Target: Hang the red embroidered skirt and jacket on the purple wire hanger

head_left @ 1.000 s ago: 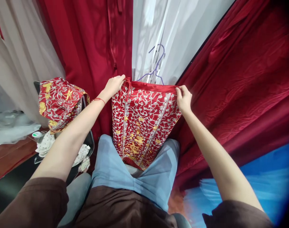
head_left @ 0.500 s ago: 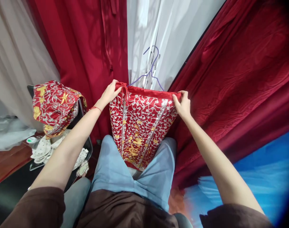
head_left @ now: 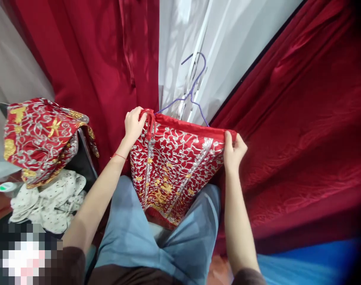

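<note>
Stretched between my hands is a red skirt [head_left: 171,174] with silver and gold embroidery and a plain red waistband. My left hand [head_left: 134,123] pinches the waistband's left corner, beside a small tied drawstring [head_left: 151,120]. At the right corner my right hand [head_left: 234,148] grips the band between thumb and fingers. A purple wire hanger [head_left: 191,93] rises out of the waistband, its hook pointing up and its lower part hidden inside the skirt. The skirt hangs down between my knees.
On a dark chair [head_left: 87,152] at left lies another red embroidered garment [head_left: 44,138], above a white dotted cloth [head_left: 50,200] and a green-lidded container [head_left: 7,188]. Red curtains [head_left: 94,59] and a white curtain [head_left: 174,43] hang ahead. Blue fabric [head_left: 310,265] lies at lower right.
The skirt's right corner has dropped, so the waistband slopes down to the right. The hanger stands a little further out of it. My view has shifted; both hands keep their hold.
</note>
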A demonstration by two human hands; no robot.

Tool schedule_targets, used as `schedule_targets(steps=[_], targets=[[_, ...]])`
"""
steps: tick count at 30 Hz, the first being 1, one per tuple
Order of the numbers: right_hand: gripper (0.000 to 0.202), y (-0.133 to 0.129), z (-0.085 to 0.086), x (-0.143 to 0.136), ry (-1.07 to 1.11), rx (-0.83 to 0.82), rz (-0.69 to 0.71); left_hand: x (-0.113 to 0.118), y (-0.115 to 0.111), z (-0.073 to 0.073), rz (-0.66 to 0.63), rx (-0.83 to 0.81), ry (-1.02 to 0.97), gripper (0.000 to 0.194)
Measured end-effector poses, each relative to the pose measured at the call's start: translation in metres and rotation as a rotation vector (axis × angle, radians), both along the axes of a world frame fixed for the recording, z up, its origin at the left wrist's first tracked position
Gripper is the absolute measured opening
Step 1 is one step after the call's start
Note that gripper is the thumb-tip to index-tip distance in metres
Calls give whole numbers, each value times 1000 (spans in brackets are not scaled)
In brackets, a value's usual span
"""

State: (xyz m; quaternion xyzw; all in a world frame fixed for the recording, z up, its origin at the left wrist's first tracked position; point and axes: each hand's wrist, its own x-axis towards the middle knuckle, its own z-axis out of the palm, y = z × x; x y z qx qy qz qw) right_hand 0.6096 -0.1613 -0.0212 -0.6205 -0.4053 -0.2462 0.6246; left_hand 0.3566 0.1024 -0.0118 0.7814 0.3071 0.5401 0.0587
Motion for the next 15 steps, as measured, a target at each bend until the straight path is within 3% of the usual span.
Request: schedule_targets(steps=[8, 15], targets=[[41, -11, -5, 2, -2, -69, -112, -13, -25, -4, 40, -5, 20, 26], [35, -6, -7, 4, 6, -48, -123, -11, -21, -6, 47, 24, 40, 23]])
